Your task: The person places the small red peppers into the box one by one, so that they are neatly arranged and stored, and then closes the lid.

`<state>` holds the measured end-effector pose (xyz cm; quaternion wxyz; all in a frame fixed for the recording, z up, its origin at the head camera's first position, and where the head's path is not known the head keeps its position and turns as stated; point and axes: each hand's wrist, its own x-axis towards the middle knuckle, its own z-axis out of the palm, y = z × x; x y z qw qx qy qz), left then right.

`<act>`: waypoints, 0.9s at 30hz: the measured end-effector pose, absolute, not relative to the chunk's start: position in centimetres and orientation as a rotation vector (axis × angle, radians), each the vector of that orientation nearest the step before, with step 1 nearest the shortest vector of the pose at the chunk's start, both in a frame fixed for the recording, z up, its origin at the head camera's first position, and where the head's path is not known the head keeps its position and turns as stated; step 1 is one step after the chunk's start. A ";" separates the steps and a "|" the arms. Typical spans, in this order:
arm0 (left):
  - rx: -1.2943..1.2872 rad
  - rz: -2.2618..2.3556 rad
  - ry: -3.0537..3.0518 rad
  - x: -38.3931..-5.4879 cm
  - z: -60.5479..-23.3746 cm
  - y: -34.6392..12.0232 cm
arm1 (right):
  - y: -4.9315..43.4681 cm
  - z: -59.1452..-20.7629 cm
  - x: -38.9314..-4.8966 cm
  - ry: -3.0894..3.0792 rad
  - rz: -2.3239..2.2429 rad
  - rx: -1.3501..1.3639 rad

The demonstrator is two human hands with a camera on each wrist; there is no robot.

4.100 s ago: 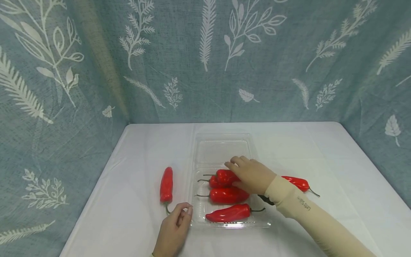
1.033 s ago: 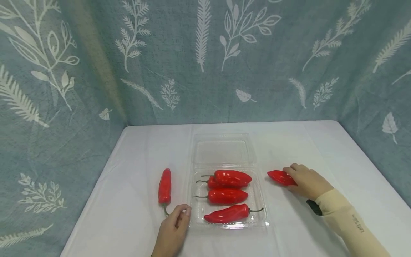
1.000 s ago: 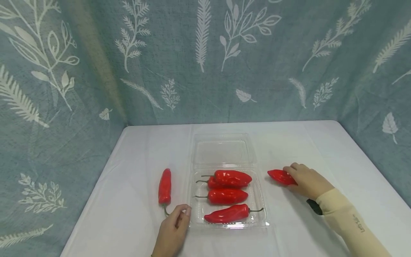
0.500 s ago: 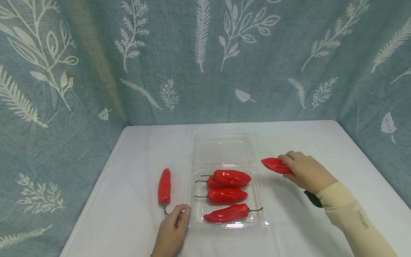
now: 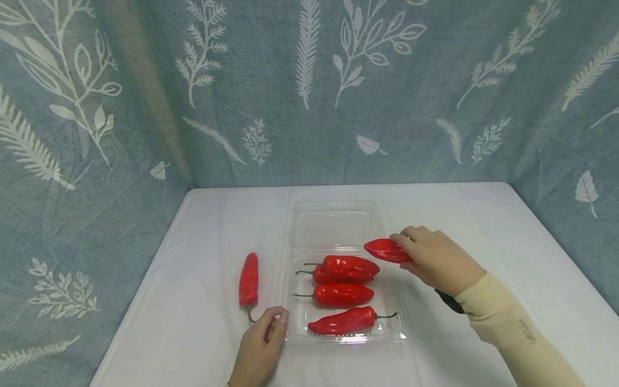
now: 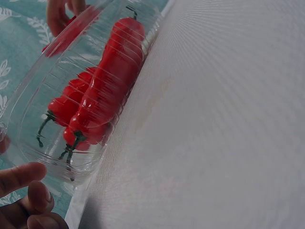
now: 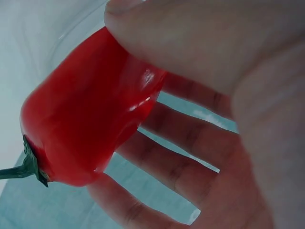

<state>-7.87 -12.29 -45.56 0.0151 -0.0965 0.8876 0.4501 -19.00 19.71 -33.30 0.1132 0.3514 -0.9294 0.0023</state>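
Note:
In the head view, my right hand (image 5: pixel 437 262) holds a red pepper (image 5: pixel 382 250) over the right back part of a clear plastic container (image 5: pixel 389 293). The right wrist view shows that pepper (image 7: pixel 88 117) between thumb and fingers, green stem pointing away from the palm. Inside the container lie several red peppers; one (image 5: pixel 350 267) rests on another at the back, and the front pepper (image 5: pixel 343 321) has its stem to the right. My left hand (image 5: pixel 259 344) rests at the container's front left corner, fingers loosely bent, fingertips right at the rim.
The container's clear lid (image 5: pixel 333 226) lies folded back behind it. Another red pepper (image 5: pixel 249 282) lies on the white table (image 5: pixel 213 236) left of the container, its stem close to my left hand. A blue-green leaf-print curtain (image 5: pixel 275 80) hangs behind and at the sides.
My right hand left the peppers in the container, took hold of the pepper on the right of the table, lifted it and carried it left over the container. My left hand has stayed put.

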 end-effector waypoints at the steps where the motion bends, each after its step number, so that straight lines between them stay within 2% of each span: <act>1: -0.297 1.404 2.760 -7.9 -45.6 -12.3 | 19.4 -33.3 -18.9 -2.715 0.008 1.044; 27: -0.204 1.463 2.788 -7.7 -45.6 -12.6 | 12.1 -36.5 -17.9 -2.695 0.018 1.365</act>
